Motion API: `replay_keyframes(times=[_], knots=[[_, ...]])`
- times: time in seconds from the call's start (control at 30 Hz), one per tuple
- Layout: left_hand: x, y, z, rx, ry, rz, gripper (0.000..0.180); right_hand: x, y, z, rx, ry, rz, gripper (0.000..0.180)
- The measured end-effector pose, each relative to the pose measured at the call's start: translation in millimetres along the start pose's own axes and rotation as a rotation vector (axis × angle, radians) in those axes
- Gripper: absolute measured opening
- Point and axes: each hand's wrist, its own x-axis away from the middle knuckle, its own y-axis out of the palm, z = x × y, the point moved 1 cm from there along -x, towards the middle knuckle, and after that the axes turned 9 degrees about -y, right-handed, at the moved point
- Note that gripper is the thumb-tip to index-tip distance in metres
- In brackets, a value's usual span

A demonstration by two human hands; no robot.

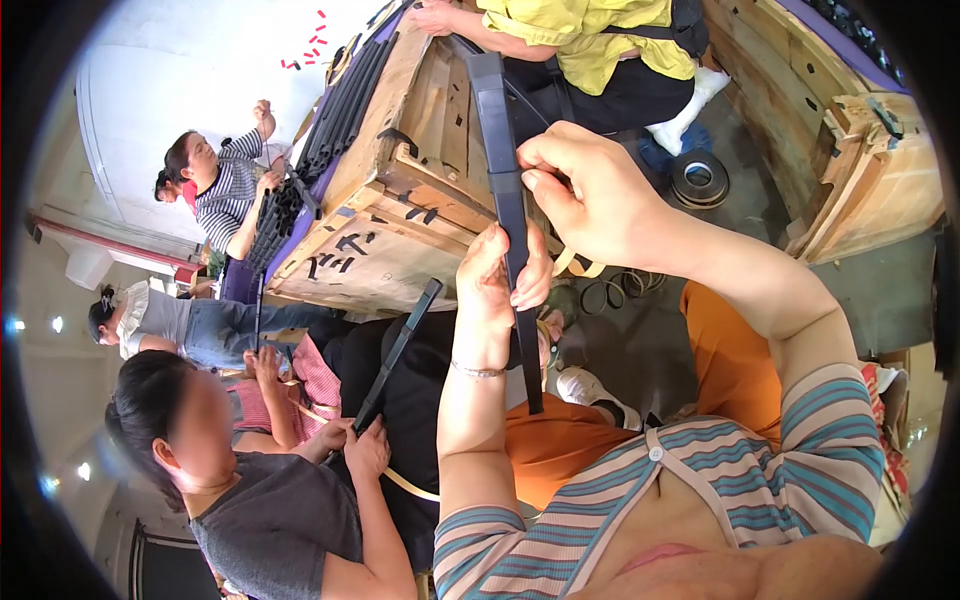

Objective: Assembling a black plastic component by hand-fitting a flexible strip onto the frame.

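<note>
A long, dark bar with a slightly wider black band partway up stands nearly upright in front of me. My left hand is wrapped around its middle, thumb and fingers on opposite sides. My right hand is closed in a pinch beside the upper half, its fingertips at the bar's edge by the band. What it pinches, if anything, is too small to make out. A pale yellow strip curls just below the right hand; where its upper end leads is hidden.
A large wooden crate ahead carries many black bars. Close on my left, a co-worker holds a similar bar. Someone in a yellow top sits ahead. A black tape roll lies on the floor; another crate stands right.
</note>
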Motion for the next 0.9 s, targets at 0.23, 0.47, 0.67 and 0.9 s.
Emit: replay_keyframes(times=[0.23, 0.47, 0.67, 0.9], knots=[[-7.4, -10.1, -3.8, 0.136, -0.001, -0.075, 0.044, -6.2, 7.9, 5.7, 0.07, 0.095, -0.021, 0.007], [-7.6, -13.2, -5.7, 0.104, 0.011, -0.046, 0.045, -13.5, 9.2, 9.1, 0.087, 0.114, -0.033, 0.011], [-5.9, -7.4, -4.5, 0.068, 0.053, -0.051, 0.046, -15.9, 12.9, 15.3, -0.242, 0.517, -0.159, 0.013], [-4.5, -5.1, -0.2, 0.144, 0.046, -0.154, 0.045, -13.5, -4.3, 13.7, -0.594, 0.552, -0.242, 0.016]])
